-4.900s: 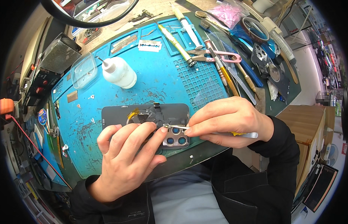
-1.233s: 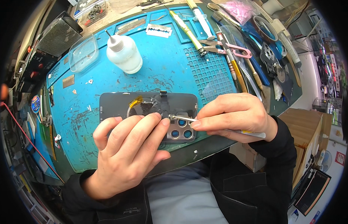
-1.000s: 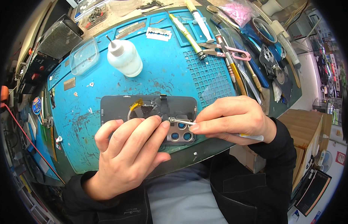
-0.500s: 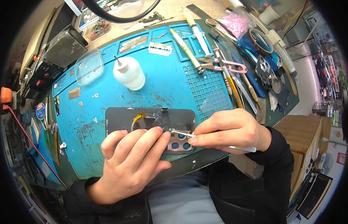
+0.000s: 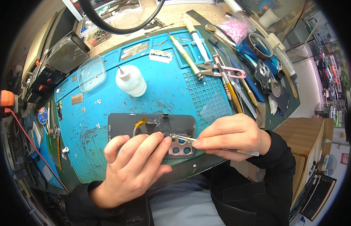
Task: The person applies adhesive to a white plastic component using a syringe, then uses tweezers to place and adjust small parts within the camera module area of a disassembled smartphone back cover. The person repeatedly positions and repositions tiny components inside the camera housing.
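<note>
A dark phone back panel [image 5: 121, 124] lies on the blue work mat, with round camera rings [image 5: 186, 150] at its right end. A ring-shaped coil with yellow tape [image 5: 141, 122] sits at its middle. My left hand [image 5: 136, 162] reaches over the panel's lower edge, fingers extended and apart; its index and middle fingertips rest on the panel beside a small metallic part. In my right hand [image 5: 234, 137], pinched between thumb and fingers, are slim metal tweezers [image 5: 186, 138]. Their tips touch or nearly touch that small part, close to my left fingertips.
A white squeeze bottle [image 5: 131, 81] and a clear plastic box [image 5: 91, 73] stand on the blue mat [image 5: 85, 132]. Pink-handled pliers [image 5: 228, 71], syringes and several hand tools crowd the right. A black cable [image 5: 119, 29] arches across the top. Cardboard boxes [image 5: 301, 139] stand at right.
The view has shifted slightly, so the mat and panel appear a little lower. The tweezers tilt a little differently; both hands otherwise keep their places on the panel.
</note>
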Demonstrator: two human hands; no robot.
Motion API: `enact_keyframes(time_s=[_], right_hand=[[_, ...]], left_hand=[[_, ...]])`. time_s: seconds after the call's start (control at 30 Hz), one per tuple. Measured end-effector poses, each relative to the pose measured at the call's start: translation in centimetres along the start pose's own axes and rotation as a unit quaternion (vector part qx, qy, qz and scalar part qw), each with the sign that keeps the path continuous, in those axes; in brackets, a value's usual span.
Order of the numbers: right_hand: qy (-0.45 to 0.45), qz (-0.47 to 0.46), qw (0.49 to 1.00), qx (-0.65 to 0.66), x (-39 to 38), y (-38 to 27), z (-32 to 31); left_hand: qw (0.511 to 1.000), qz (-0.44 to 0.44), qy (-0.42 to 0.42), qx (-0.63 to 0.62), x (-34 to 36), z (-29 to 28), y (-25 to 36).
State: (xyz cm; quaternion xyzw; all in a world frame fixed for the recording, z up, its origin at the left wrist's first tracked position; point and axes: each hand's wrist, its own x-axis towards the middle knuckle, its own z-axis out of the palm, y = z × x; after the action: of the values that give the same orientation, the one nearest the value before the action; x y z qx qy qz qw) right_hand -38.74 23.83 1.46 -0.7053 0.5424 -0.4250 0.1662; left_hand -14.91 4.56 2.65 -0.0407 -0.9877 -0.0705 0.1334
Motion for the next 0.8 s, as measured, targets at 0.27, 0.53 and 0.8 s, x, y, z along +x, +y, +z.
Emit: enact_keyframes(time_s=[0.27,0.53,0.8], right_hand=[[0.011,0.051,0.998,0.041,0.3,-0.6,-0.3],[0.038,0.109,0.989,0.091,0.6,-0.9,-0.1],[0.037,0.081,0.994,0.056,0.5,-0.7,0.3]], left_hand=[[1.0,-0.001,-0.003,-0.004,0.2,0.0,0.1],[0.999,-0.02,0.011,-0.027,0.3,0.1,0.3],[1.0,-0.01,-0.016,-0.022,0.1,0.2,0.1]])
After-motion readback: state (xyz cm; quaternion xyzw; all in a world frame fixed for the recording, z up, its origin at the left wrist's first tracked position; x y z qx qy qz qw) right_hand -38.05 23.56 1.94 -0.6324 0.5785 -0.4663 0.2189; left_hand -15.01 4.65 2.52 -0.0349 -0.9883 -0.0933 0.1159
